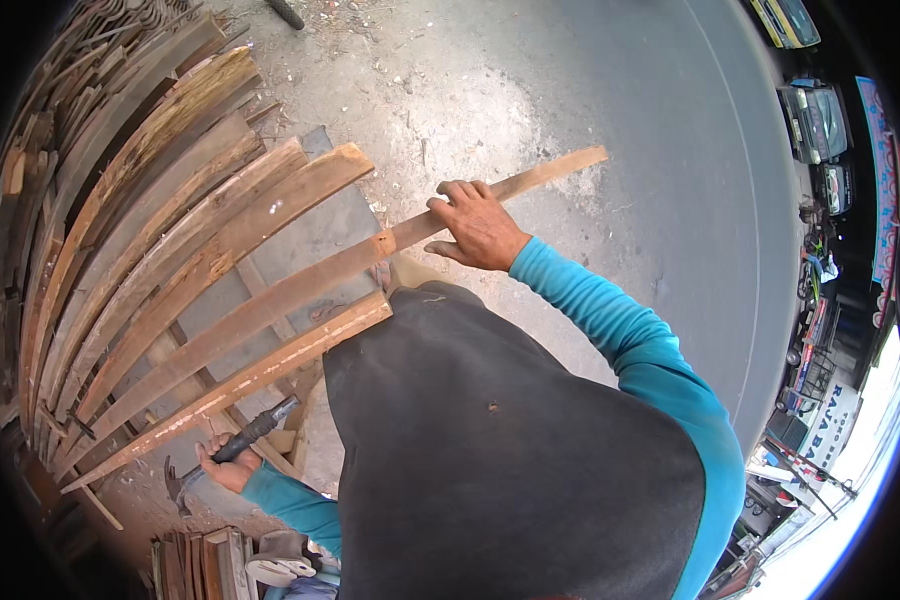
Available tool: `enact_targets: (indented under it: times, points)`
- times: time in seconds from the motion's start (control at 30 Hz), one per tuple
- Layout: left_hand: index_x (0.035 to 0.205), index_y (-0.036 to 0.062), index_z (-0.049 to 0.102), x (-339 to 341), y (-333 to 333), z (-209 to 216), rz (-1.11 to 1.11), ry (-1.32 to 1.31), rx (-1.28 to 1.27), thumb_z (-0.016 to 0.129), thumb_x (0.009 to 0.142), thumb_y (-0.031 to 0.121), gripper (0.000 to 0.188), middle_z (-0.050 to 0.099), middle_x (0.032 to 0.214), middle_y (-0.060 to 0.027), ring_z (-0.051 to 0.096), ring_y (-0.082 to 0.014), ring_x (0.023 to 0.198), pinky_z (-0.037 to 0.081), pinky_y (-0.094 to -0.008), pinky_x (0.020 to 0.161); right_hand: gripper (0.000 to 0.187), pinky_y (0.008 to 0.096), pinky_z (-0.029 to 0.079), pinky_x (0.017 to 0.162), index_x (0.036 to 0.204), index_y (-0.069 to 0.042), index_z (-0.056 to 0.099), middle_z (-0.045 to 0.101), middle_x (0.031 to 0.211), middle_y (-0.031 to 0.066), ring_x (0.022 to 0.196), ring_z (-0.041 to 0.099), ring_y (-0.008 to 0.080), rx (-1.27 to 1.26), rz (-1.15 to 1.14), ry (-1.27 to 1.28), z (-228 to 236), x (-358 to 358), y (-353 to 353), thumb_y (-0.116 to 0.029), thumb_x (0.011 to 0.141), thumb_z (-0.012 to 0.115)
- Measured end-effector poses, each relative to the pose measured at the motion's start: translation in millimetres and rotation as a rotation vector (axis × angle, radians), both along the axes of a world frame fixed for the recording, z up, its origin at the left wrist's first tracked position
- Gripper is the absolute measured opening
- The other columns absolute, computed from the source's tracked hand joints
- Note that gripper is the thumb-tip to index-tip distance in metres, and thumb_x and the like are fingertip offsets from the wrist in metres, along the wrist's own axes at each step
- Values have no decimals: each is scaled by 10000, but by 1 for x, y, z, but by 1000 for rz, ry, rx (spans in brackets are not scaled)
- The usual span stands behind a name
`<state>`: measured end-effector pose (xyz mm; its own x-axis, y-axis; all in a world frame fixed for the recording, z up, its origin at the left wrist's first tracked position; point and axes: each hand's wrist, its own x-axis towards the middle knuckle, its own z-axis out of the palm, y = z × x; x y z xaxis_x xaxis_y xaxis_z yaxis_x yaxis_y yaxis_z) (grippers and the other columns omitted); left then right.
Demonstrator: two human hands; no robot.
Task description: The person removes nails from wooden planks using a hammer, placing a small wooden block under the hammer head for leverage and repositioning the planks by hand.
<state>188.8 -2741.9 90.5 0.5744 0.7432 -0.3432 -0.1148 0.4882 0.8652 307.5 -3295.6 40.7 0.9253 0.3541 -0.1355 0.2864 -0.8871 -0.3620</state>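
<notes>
A long, narrow wooden plank point(310, 280) runs from the lower left up past the middle, its far end out over the ground. My right hand point(478, 228) is laid over this plank, fingers curled over its far edge and thumb on the near side. At the lower left my left hand point(228, 468) is closed round the shaft of a claw hammer point(255, 433). The hammer's dark metal head is beyond my fingers, at the left. Between the hands lies another plank point(300, 347) with a pale, rough edge, close above the hammer.
Several long boards point(195, 200) stand in a dense row at the left. On the right, a grey road point(690, 200) runs by, with a parked dark vehicle point(815, 122) and stalls beyond. More short wood pieces point(202, 565) stand at the bottom left, beside a pale round object point(280, 570).
</notes>
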Motion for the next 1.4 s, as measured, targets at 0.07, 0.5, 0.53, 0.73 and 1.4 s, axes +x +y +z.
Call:
enact_targets:
  times: [0.07,0.5,0.53,0.73,1.4]
  points:
    - [943,55,533,-19,31,-26,109,48,-12,568,1012,192,157,476,755,-8,484,-140,660,488,-301,610,580,490,398,1021,1178,-51,577,573,1152,158,1161,548,329,-53,29,-48,-13,11,-19,-503,855,743]
    - [1176,-119,668,-58,-78,-96,347,846,-13,808,772,635,867,704,1136,-187,653,-284,971,527,-384,890,471,541,413,870,1085,-21,544,600,963,189,972,570,425,-76,110,112,9,-39,-54,-371,854,759]
    - [1135,-137,668,-54,-82,-56,331,748,-36,846,740,610,863,698,1061,-178,646,-259,911,535,-386,831,485,541,411,872,1090,-18,539,597,964,199,977,567,430,-90,99,137,8,-50,-53,-388,862,753]
    - [1151,-139,670,-73,-57,-109,247,634,12,891,708,565,861,710,1056,-177,673,-224,934,556,-369,818,471,541,413,865,1077,-21,534,593,950,213,969,564,442,-65,138,93,7,-50,-35,-376,865,760]
    - [1203,-160,593,-47,-63,-95,170,570,-116,873,779,499,832,694,1094,-192,710,-256,906,590,-374,745,441,498,430,808,983,-25,552,631,897,188,891,616,394,-63,207,30,-10,-23,114,-389,851,763]
